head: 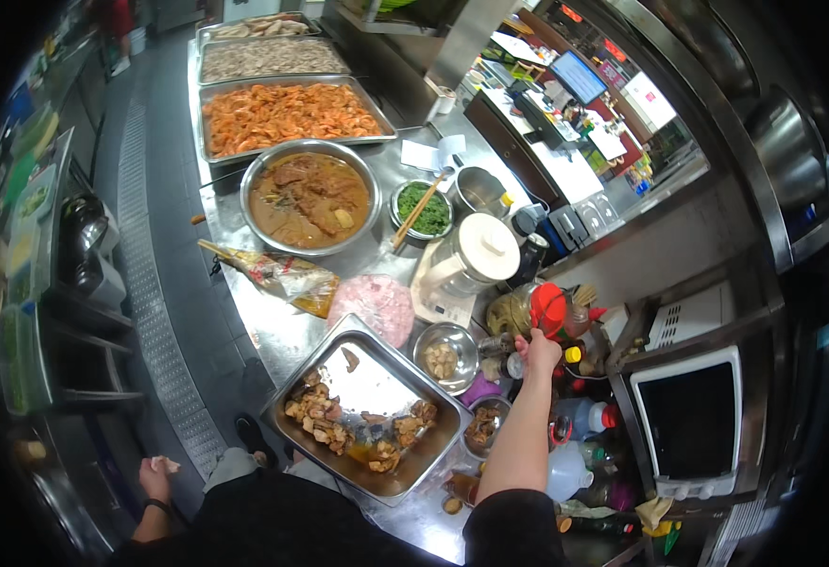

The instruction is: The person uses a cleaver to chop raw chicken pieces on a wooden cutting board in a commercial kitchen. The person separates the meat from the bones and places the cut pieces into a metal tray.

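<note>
My left hand (pixel 154 482) hangs low at the left, away from the counter, closed around a pale crumpled piece that looks like tissue (pixel 165 465). My right hand (pixel 540 352) reaches across the counter to a large jar with a red lid (pixel 548 310). Its fingers are at the lid's near edge, and their grip is partly hidden. Just left of that hand stand small seasoning bottles (pixel 497 346). In front of me sits a deep steel tray (pixel 379 368) with chopped cooked meat pieces (pixel 322 411). A steel bowl (pixel 465 352) beside it contains pale chopped bits, perhaps garlic.
Farther along the steel counter are a basin of brown broth (pixel 308 195), a tray of shrimp (pixel 287 117), a bowl of chopped greens (pixel 424 208) with chopsticks across it, and a lidded blender jug (pixel 474 255). Several bottles (pixel 570 471) crowd the right side. A floor drain (pixel 166 361) runs left.
</note>
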Tool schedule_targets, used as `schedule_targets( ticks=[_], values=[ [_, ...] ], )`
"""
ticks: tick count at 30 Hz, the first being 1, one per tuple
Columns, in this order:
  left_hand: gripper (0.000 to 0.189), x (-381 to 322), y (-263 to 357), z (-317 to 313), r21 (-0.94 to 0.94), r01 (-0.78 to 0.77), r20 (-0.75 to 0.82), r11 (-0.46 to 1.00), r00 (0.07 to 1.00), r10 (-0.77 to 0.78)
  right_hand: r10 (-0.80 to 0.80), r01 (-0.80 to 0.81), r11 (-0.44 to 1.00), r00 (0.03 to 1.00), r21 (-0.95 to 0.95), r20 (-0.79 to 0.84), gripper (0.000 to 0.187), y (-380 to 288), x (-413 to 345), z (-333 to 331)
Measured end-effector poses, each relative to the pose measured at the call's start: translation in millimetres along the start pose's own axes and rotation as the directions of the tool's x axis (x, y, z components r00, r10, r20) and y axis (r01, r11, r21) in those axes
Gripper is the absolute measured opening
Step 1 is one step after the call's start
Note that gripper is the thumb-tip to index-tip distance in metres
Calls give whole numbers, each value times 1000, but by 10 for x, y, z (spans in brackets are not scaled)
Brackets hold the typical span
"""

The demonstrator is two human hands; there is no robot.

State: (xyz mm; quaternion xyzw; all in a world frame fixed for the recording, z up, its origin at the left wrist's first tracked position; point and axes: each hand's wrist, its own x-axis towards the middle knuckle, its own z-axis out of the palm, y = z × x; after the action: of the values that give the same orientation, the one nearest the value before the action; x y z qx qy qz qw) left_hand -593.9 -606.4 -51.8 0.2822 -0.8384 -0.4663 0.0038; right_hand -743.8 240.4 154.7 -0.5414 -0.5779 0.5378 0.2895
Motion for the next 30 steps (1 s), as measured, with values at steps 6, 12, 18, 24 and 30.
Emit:
schedule_targets(
  ticks=[6,12,18,24,30],
  values=[
    [16,-174,-174,-196,133,63,-75,989,996,-54,-1,-57,924,988,-378,-152,19,-134,-32,231],
    [10,-243,-406,-183,-36,129,-19,991,991,-130,-85,66,936,996,-346,-38,29,-168,-82,62],
    [14,-91,-401,-72,-48,2,-94,999,996,-6,-662,435,263,731,-861,167,35,-1075,-201,-109],
    [16,13,-240,-33,-128,4,-83,992,996,-15,-506,340,367,854,-866,121,33,-1932,364,-445],
    [12,-97,-373,-200,-60,42,-69,997,997,-46,-500,620,253,741,-743,448,26,-2165,812,-605]
  ],
)
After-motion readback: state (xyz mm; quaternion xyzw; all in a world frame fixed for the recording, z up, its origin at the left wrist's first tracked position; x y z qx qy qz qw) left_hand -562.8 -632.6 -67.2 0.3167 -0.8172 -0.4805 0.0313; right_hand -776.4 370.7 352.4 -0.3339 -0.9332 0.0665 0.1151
